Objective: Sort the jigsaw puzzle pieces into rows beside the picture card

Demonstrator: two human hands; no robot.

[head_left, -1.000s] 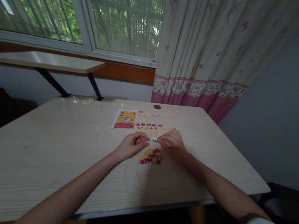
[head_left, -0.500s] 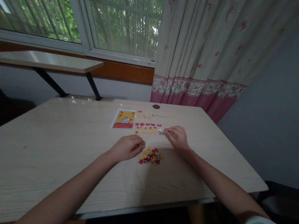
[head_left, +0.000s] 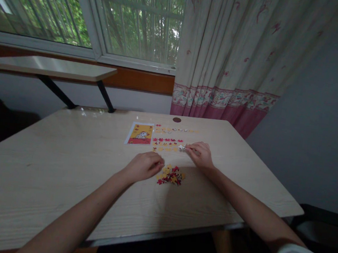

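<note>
My right hand pinches a white puzzle piece with dark marks, at the right end of the laid-out rows of puzzle pieces. Those rows hold red, yellow and white pieces. My left hand rests on the table with curled fingers, just left of a loose pile of red and yellow puzzle pieces. Whether anything lies between its fingertips is hidden. Behind it lies a picture sheet showing a white animal on yellow and red.
The pale wooden table carries a raised shelf on black supports at the back left. A dark round disc is set near the far edge. Beyond are a window and a curtain; a wall stands to the right.
The white puzzle piece has turned slightly in my right hand's fingers. Both hands have otherwise stayed almost in place.
</note>
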